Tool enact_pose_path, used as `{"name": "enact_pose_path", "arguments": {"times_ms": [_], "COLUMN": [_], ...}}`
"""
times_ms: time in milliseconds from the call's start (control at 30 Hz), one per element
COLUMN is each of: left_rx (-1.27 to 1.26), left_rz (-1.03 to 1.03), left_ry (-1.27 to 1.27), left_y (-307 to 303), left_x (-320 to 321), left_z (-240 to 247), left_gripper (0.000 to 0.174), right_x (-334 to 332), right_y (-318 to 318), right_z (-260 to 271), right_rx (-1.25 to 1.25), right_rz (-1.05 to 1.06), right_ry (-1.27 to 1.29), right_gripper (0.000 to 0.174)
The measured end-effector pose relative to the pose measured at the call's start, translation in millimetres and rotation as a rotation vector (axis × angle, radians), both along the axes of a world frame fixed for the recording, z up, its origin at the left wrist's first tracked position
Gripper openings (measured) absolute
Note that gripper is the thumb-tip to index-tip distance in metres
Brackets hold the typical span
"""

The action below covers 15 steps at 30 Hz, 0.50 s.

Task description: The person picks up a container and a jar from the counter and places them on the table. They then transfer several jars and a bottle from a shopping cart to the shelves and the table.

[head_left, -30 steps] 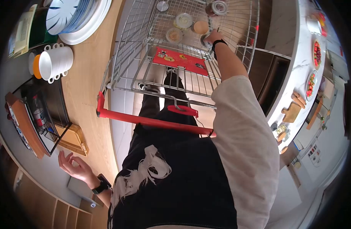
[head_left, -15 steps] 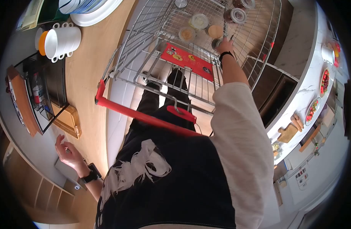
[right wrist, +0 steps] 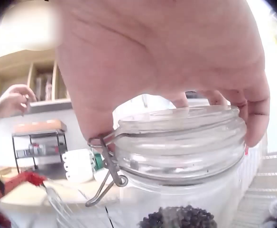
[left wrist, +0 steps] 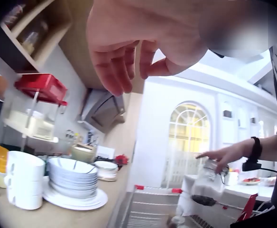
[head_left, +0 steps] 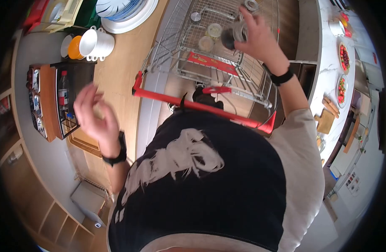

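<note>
My right hand (head_left: 264,42) grips a clip-top glass jar (right wrist: 176,161) round its top, thumb on one side and fingers on the other. Dark grains (right wrist: 179,217) lie low in the jar, and its wire clasp (right wrist: 111,171) hangs loose at the thumb's side. In the head view the jar is tilted over the wire shopping cart (head_left: 180,74). Raised over the wooden counter, my left hand (head_left: 96,117) has loosely bent fingers and holds nothing; it is blurred in the head view.
Lidded containers (head_left: 214,29) stand inside the cart, whose red handle (head_left: 176,99) crosses before my body. To the left, the counter (head_left: 128,54) bears white cups (head_left: 96,43), stacked plates (head_left: 130,19) and a black rack. Fruit plates (head_left: 341,90) sit on the marble counter at right.
My right hand has risen out of the cart toward me with the jar. My left hand has moved up and forward. The cart's handle now appears further right in the head view.
</note>
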<state>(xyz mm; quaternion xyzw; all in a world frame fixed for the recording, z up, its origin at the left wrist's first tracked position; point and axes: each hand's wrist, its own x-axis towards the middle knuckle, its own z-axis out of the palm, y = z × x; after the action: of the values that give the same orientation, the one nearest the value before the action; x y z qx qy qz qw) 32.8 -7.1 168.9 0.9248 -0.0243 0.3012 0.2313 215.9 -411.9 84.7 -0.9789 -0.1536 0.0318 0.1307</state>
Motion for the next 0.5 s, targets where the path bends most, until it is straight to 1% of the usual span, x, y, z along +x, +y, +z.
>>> {"name": "enact_pose_path", "arguments": {"times_ms": [67, 100, 133, 167, 200, 233, 267, 333, 400, 467, 500], "left_rx": [-0.033, -0.061, -0.085, -0.137, -0.181, -0.14, -0.087, 0.003, -0.127, -0.223, -0.219], "left_rz": [-0.121, -0.178, -0.229, -0.276, -0.319, -0.367, -0.404, -0.471, -0.469, -0.388, -0.341], "left_ry": [-0.02, -0.025, -0.032, -0.006, 0.017, 0.006, -0.004, 0.033, 0.066, 0.169, 0.193], "left_y": [-20, -26, -31, -38, -43, -46, -47, -45, -42, -30, -24], "left_x": [12, 17, 19, 19, 18, 17, 13, 3, -10, -30, -43], "left_z": [15, 19, 25, 34, 42, 47, 55, 67, 61, 61, 60], "left_gripper": [0.039, 0.044, 0.049, 0.055, 0.062, 0.071, 0.081, 0.093, 0.106, 0.116, 0.118], "right_x": [-24, -37, -50, -66, -81, -92, -102, -114, -133, -147, -151], "right_y": [21, 37, 57, 72, 81, 90, 100, 134, 168, 196, 208], "right_z": [60, 89, 116, 136, 150, 161, 171, 191, 211, 216, 216], "right_rx": [0.249, 0.244, 0.402, 0.569, 0.582, 0.57, 0.567, 0.589, 0.566, 0.578, 0.6], "right_rz": [0.155, 0.157, 0.225, 0.295, 0.309, 0.327, 0.355, 0.462, 0.576, 0.654, 0.694], "right_ry": [-0.289, -0.301, -0.49, -0.681, -0.699, -0.6, -0.504, -0.338, -0.324, -0.257, -0.206], "right_gripper": [0.097, 0.097, 0.072, 0.054, 0.054, 0.061, 0.07, 0.096, 0.096, 0.097, 0.099]}}
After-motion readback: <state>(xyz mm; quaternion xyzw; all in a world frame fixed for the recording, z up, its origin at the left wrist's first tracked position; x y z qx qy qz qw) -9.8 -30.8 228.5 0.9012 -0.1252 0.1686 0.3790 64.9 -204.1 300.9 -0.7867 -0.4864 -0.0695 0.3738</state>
